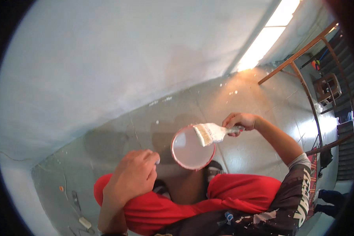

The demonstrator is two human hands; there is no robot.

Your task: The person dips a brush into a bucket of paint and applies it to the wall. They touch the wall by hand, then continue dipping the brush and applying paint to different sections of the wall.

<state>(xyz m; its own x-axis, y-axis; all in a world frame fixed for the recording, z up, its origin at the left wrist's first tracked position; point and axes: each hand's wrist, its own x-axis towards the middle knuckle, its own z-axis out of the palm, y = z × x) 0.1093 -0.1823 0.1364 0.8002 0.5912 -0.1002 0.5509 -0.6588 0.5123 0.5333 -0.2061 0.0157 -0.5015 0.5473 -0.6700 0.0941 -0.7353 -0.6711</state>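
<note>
My right hand [238, 121] grips the handle of a wide paintbrush [211, 133] whose white-loaded bristles hang over the rim of a red paint bucket [190, 148]. The bucket stands on the floor between my feet and holds pale paint. My left hand [134, 175] rests on my left knee, fingers loosely curled, with a small white thing at the fingertips that I cannot make out. I am crouched in red shorts facing a pale blue wall [118, 59].
The grey concrete floor [255, 98] carries white paint spatters. A rusty metal frame [303, 74] stands at the right, with dark stairs behind it. A cable and small bits of debris [80, 214] lie at the lower left by the wall.
</note>
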